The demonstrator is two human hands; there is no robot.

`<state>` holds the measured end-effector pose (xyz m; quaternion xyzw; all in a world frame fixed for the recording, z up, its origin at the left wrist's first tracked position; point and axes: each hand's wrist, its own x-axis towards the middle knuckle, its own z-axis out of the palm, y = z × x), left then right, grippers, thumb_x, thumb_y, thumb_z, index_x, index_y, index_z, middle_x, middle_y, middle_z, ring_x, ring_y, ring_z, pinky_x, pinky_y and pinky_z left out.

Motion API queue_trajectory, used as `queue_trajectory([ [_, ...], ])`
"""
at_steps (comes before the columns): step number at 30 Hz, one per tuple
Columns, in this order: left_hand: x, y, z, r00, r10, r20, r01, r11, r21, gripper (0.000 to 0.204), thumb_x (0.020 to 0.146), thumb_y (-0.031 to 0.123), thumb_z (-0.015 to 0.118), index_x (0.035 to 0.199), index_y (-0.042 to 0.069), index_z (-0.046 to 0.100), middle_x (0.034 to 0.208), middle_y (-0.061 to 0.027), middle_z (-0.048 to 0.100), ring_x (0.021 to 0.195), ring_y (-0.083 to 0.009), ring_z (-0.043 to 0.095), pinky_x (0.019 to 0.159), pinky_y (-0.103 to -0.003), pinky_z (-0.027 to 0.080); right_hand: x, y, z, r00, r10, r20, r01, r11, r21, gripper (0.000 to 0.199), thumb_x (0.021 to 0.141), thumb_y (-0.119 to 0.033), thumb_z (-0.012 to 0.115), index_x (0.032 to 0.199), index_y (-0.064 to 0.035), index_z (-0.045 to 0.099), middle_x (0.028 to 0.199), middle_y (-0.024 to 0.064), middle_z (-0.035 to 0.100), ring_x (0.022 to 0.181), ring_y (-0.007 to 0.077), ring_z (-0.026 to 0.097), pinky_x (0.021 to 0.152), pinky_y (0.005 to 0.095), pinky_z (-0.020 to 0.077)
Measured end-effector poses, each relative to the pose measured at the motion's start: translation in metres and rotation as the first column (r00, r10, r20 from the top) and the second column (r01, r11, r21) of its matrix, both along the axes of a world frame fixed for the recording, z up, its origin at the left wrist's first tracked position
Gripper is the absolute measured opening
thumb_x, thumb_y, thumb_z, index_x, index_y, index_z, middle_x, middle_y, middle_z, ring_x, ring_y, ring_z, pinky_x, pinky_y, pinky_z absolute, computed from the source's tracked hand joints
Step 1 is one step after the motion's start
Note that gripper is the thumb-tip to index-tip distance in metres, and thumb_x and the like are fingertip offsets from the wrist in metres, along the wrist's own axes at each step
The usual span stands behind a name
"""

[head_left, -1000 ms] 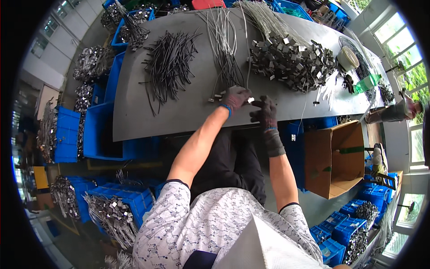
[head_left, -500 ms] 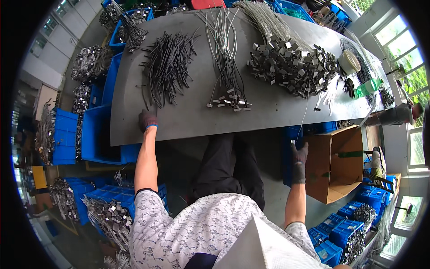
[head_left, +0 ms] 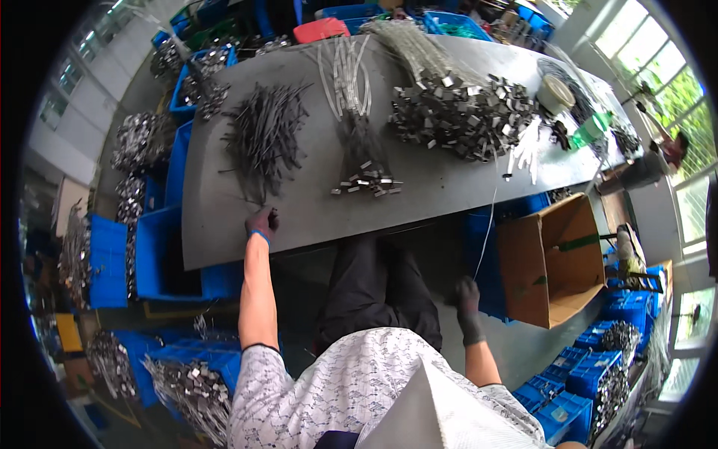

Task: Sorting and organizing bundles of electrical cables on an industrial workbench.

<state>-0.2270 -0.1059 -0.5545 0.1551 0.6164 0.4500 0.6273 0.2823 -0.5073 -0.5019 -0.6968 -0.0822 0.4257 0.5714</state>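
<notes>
My left hand, in a dark glove, rests at the front edge of the grey table with its fingers curled. Whatever is between those fingers is too small to make out. Just beyond it lies a pile of thin black tubes. Below the table edge, my gloved right hand is closed on a thin pale wire, which runs up over the edge to a heap of wires with dark block ends. Between the piles lies a bundle of pale wires with small metal ends.
An open cardboard box stands right of my right hand. A blue crate sits at the table's left end, with more filled crates around. A green bottle and a roll lie at the table's right; another person's arm shows there.
My right hand has moved down and left, away from the box, drawing the wire out over the table edge. My left hand has shifted slightly right, fingers curled. The view has tilted a little.
</notes>
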Motion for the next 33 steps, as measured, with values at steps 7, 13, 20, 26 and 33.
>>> queue_trajectory([
  [7,0.103,0.002,0.013,0.892,0.014,0.452,0.031,0.995,-0.092,0.008,0.085,0.016,0.073,0.089,0.010,0.070,0.084,-0.0038,0.071,0.073,-0.0178,0.068,0.064,-0.034,0.058,0.015,-0.378,-0.146,0.094,0.954,-0.284,-0.527,-0.194,-0.827,0.029,0.085,-0.024,0.056,0.098,-0.0054,0.074,0.112,0.0234,0.067,0.105,0.0381,0.065,0.087,0.0465,0.0514],
  [13,0.191,-0.022,0.094,0.925,-0.301,0.230,0.280,0.953,0.118,0.017,0.091,0.029,0.061,0.090,0.014,0.069,0.075,-0.0051,0.070,0.052,-0.0157,0.061,0.046,-0.030,0.050,-0.031,-0.422,-0.156,0.609,0.793,0.017,-0.483,0.388,-0.785,0.035,0.090,-0.029,0.055,0.111,-0.0046,0.069,0.115,0.0241,0.066,0.112,0.0399,0.061,0.093,0.0457,0.0497],
  [20,0.340,-0.025,0.079,0.969,-0.244,0.046,0.207,0.894,0.398,0.015,0.087,0.025,0.067,0.091,0.011,0.065,0.070,-0.0042,0.065,0.056,-0.0182,0.063,0.052,-0.034,0.053,-0.043,-0.168,-0.028,0.601,0.799,0.008,-0.542,0.415,-0.731,0.033,0.095,-0.022,0.049,0.119,-0.0060,0.065,0.115,0.0237,0.066,0.111,0.0407,0.062,0.092,0.0476,0.0505],
  [26,0.416,-0.061,0.141,0.915,-0.186,0.359,0.121,0.973,0.195,0.008,0.088,0.012,0.064,0.088,0.005,0.063,0.076,-0.0103,0.069,0.057,-0.0233,0.066,0.052,-0.037,0.057,-0.002,-0.148,-0.102,0.230,0.929,0.289,-0.498,0.367,-0.786,0.035,0.094,-0.019,0.047,0.121,-0.0072,0.064,0.116,0.0236,0.066,0.111,0.0397,0.062,0.092,0.0469,0.0511],
  [33,0.363,-0.001,0.193,0.989,0.076,0.127,-0.134,0.828,0.544,0.008,0.093,0.016,0.063,0.092,0.008,0.062,0.075,-0.0072,0.067,0.059,-0.0181,0.066,0.053,-0.034,0.057,0.007,-0.235,-0.088,0.275,0.955,-0.111,-0.406,0.011,-0.914,0.030,0.087,-0.018,0.056,0.109,-0.0060,0.071,0.112,0.0234,0.067,0.108,0.0388,0.065,0.090,0.0451,0.0522],
])
